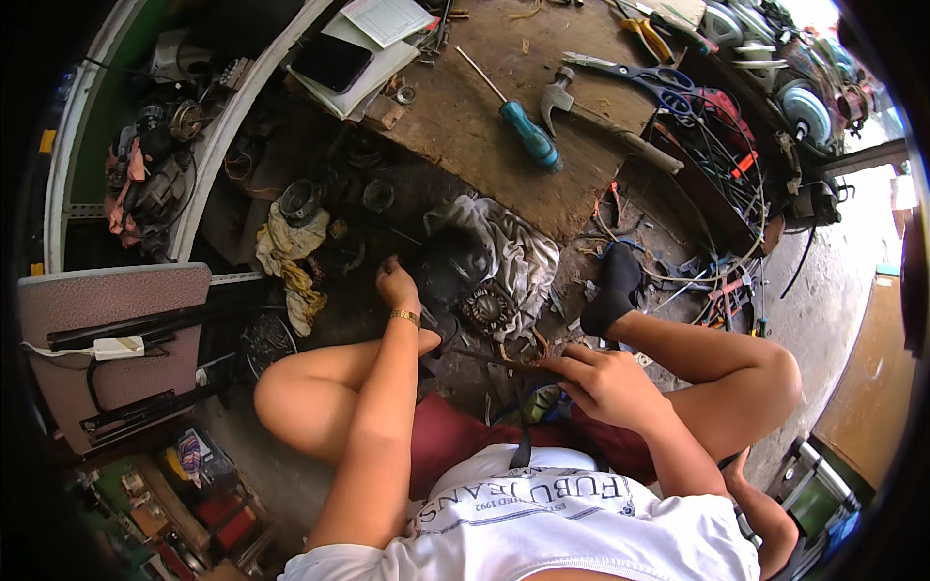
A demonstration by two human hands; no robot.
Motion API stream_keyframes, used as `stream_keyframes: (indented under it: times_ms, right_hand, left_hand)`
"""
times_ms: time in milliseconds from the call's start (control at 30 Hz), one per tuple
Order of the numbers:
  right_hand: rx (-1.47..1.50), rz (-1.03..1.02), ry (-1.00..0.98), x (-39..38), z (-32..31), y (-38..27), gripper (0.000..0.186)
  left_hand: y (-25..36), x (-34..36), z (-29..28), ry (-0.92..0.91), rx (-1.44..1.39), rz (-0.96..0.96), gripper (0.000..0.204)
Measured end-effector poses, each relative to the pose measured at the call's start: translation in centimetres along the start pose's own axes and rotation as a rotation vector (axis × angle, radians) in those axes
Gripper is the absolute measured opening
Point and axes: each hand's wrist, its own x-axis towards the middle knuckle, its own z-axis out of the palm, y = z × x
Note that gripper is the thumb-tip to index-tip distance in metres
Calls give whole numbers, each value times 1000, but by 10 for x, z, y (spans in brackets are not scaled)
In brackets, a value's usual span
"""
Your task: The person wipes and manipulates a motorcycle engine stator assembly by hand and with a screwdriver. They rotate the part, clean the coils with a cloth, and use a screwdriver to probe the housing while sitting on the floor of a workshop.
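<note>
The left hand (397, 286) rests curled fingers on a dark, rounded metal motor (455, 266), lying just beyond them on a crumpled grey cloth (523, 252). The right hand (603, 382) pinches a thin dark rod (494, 358), its long axis running leftward from the fingertips toward the motor's coppery coil end (487, 308).

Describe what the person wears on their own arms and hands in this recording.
Both forearms are bare: no sleeves reach them, and no gloves. The left hand has a gold-coloured bracelet at its wrist. The right hand shows no jewellery.

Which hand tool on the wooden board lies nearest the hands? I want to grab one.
The screwdriver with the teal handle: it lies nearer the board's near edge than the hammer and the blue-handled scissors beyond it.
</note>
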Motion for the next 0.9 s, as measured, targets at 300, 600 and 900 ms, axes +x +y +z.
stream_keyframes:
  times_ms: [300,600,900]
  right_hand:
    - [11,112,107,11,-41,16,36]
    - [97,171,324,30,-33,0,46]
    - [239,183,393,75,45,-10,39]
  left_hand:
    - [-7,9,-8,-1,-88,11,26]
    - [-4,-9,0,49,-134,41,26]
    - [9,-16,0,82,-77,71,27]
